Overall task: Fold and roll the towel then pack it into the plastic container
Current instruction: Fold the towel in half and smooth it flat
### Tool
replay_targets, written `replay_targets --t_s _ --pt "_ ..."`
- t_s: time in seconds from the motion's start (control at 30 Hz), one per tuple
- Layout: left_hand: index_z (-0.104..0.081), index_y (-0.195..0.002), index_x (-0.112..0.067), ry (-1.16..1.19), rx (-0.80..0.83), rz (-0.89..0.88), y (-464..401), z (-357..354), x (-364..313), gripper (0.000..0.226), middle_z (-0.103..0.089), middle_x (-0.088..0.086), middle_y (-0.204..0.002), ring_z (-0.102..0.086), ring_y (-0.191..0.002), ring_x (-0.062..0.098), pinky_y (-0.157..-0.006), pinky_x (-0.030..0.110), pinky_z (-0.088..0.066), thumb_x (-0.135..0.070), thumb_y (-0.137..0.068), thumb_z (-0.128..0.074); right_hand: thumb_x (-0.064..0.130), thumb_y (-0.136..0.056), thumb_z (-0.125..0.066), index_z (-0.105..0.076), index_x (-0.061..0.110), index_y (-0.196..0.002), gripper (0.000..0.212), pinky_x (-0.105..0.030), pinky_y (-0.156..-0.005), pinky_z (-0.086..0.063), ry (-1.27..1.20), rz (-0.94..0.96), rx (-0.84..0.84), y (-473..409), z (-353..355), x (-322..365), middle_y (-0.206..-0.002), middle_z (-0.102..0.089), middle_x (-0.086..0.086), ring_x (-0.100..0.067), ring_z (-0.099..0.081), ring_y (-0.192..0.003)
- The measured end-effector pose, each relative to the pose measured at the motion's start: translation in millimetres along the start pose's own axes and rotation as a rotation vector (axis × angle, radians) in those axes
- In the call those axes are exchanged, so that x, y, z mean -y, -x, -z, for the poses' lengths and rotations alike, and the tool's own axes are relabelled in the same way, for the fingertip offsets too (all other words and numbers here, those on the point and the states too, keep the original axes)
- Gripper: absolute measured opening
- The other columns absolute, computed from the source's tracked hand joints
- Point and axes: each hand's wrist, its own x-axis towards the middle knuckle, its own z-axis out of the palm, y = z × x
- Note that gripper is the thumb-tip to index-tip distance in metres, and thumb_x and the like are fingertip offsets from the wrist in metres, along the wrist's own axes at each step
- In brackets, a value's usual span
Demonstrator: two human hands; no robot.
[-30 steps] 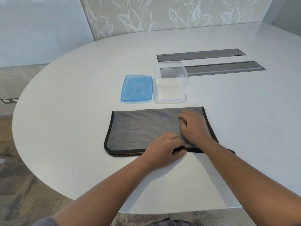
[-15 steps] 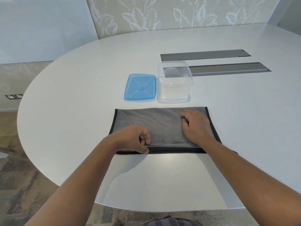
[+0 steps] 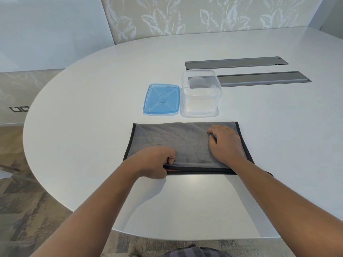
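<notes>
A grey towel with black trim lies folded flat on the white table. My left hand pinches the towel's near edge close to its left corner, thumb under and fingers curled over the hem. My right hand rests palm down on the towel's right part, fingers slightly bent, pressing the cloth. Just beyond the towel stands the clear plastic container, open and with nothing inside. Its blue lid lies flat to the container's left.
Two long grey cable hatches are set into the table behind and to the right of the container. The table's rounded edge curves close on the left and near sides. Patterned wall panels stand behind.
My left hand slid left along the towel's near edge, from its middle toward the left corner, and now pinches the hem. The right hand has stayed pressed on the towel's right part.
</notes>
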Motion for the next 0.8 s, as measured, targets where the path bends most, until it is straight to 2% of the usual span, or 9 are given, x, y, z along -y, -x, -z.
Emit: replay_targets --t_s 0.1,0.2,0.37,0.53,0.67,0.8 --pt "-0.056 -0.089 -0.033 0.026 0.011 0.009 0 4 2 0.027 -0.060 -0.013 -0.084 -0.056 -0.079 0.009 -0.068 0.030 -0.051 -0.020 -0.067 -0.063 0.020 -0.093 -0.054 -0.070 0.023 -0.110 0.023 -0.039 -0.095 -0.038 0.007 -0.002 -0.001 -1 -1 0 -0.120 -0.070 0.006 -0.022 -0.057 -0.116" --pt "-0.054 -0.090 -0.033 0.008 0.000 -0.007 3 4 2 0.028 -0.059 -0.013 -0.085 -0.053 -0.078 0.005 -0.065 0.028 -0.048 -0.025 -0.067 -0.067 0.021 -0.093 -0.053 -0.070 0.023 -0.111 0.024 -0.041 -0.097 -0.040 0.005 -0.002 0.006 -1 -2 0 -0.120 -0.070 0.007 -0.022 -0.058 -0.116" --pt "-0.048 -0.095 -0.033 -0.077 0.046 -0.026 4 4 -7 0.035 -0.055 -0.013 -0.093 -0.051 -0.084 0.013 -0.070 0.033 -0.047 -0.010 -0.072 -0.062 0.021 -0.094 -0.053 -0.069 0.023 -0.111 0.024 -0.041 -0.096 -0.039 0.013 0.005 0.005 -1 -2 -1 -0.120 -0.070 0.007 -0.023 -0.058 -0.115" --pt "-0.040 -0.092 -0.030 -0.195 0.031 -0.047 2 2 -14 0.038 -0.052 -0.011 -0.092 -0.049 -0.082 0.017 -0.062 0.034 -0.041 -0.002 -0.071 -0.056 0.022 -0.094 -0.053 -0.070 0.022 -0.112 0.025 -0.042 -0.098 -0.040 0.013 0.003 0.010 0 -2 -2 -0.122 -0.069 0.007 -0.022 -0.057 -0.117" --pt "-0.045 -0.088 -0.029 -0.145 0.002 -0.022 1 2 -12 0.032 -0.055 -0.010 -0.086 -0.047 -0.073 0.009 -0.056 0.029 -0.033 -0.006 -0.070 -0.056 0.022 -0.095 -0.053 -0.070 0.022 -0.113 0.025 -0.043 -0.100 -0.040 0.016 0.004 0.015 -1 -2 -1 -0.123 -0.069 0.006 -0.022 -0.057 -0.117" --pt "-0.053 -0.090 -0.033 0.026 0.023 0.003 3 7 -4 0.030 -0.056 -0.014 -0.084 -0.052 -0.077 0.007 -0.063 0.030 -0.045 -0.011 -0.071 -0.060 0.022 -0.094 -0.053 -0.070 0.022 -0.113 0.025 -0.042 -0.099 -0.041 0.024 0.008 0.011 -1 -1 -1 -0.122 -0.070 0.005 -0.023 -0.058 -0.117"
